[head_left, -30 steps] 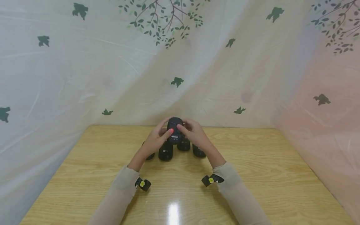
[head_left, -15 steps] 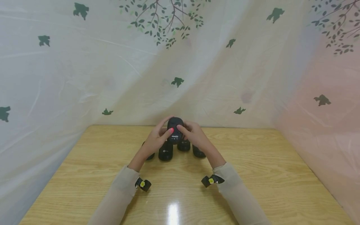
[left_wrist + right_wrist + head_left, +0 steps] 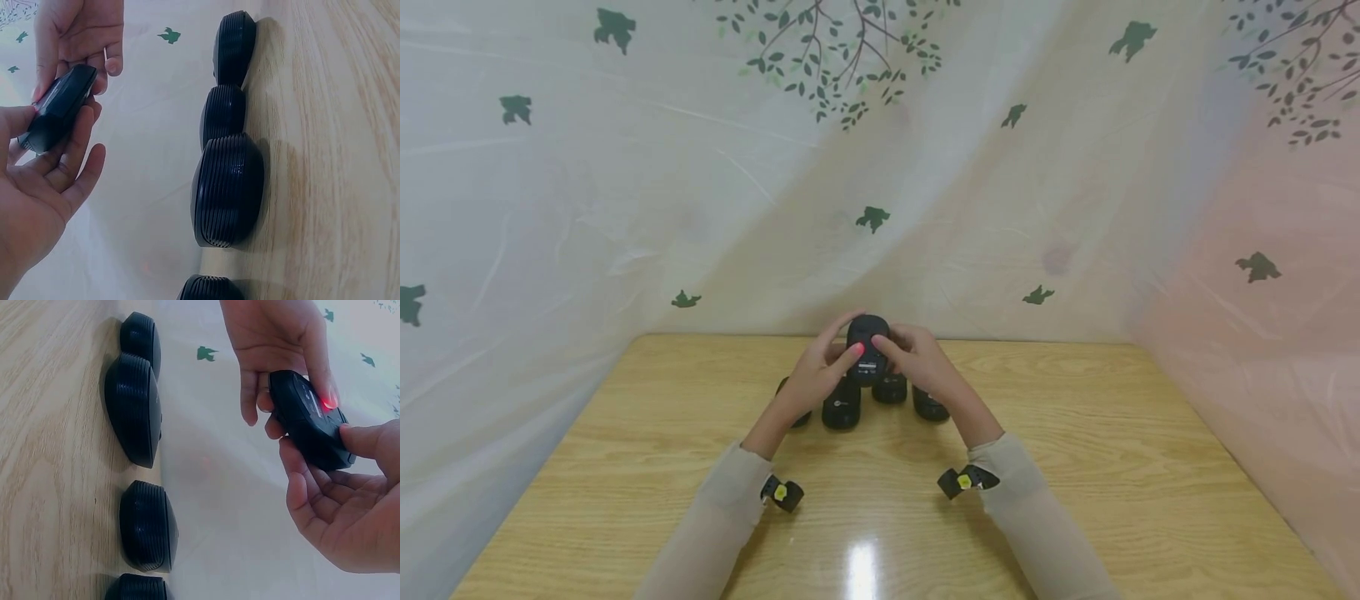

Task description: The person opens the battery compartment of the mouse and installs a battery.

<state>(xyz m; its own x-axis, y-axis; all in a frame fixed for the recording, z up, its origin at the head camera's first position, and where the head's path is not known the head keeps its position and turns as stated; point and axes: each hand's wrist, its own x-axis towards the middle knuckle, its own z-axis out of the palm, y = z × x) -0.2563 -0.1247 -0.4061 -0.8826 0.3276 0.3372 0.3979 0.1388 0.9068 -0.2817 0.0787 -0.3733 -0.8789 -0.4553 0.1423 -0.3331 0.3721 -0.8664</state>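
A black computer mouse (image 3: 865, 328) is held above the table, its underside with a pale label turned toward the head camera. My left hand (image 3: 811, 373) grips its left side, thumb across the underside and fingers behind. A red glow lights that thumb's tip. From the other side my right hand (image 3: 925, 360) pinches the same mouse, its thumb pressing on the underside. Both wrist views show the mouse (image 3: 306, 422) between the two hands, with fingers curled beneath it. The mouse's top is mostly hidden.
Several more black mice stand in a loose row on the wooden table (image 3: 1075, 433), among them one mouse (image 3: 841, 408) left of centre and another mouse (image 3: 930, 406) by the right wrist. A pale curtain (image 3: 775, 208) with green prints hangs behind.
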